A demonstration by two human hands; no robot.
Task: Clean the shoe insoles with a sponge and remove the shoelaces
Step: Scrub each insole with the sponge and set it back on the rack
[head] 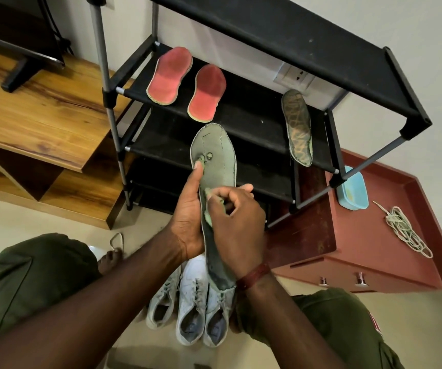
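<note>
Red insoles (170, 75) lie on the black rack (254, 121), upper centre-left. At frame centre the left hand (188, 225) clasps a grey-green insole (216, 147), thumb pressed on its face. The right hand (237, 225) pinches a pale green sponge (210, 209) against it. White shoes (192, 302) sit below. Shoelaces (403, 230) lie right, on a maroon cabinet (361, 241).

Head view: one wide-angle camera, worn on the person's head, is facing forward and steeply down. Nearest the lens, at centre, the left hand (188, 222) is gripping the insole (216, 147) and the right hand (237, 227) the sponge (210, 209). The shoe rack (241, 115) is standing just beyond, slanting across the frame.
</note>
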